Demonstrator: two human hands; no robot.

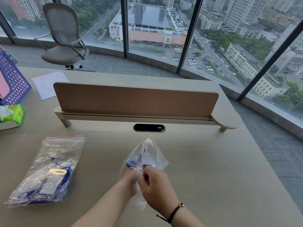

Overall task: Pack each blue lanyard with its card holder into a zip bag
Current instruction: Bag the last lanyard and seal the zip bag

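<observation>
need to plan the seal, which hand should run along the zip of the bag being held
Right, probably: the right hand already pinches the zip bag at its mouth, while the left hand grips it.

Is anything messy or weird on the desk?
Nothing is spilled or broken. The clear zip bag in both hands sticks up crumpled over the beige desk, and the filled clear bags lie in a skewed pile.
</observation>
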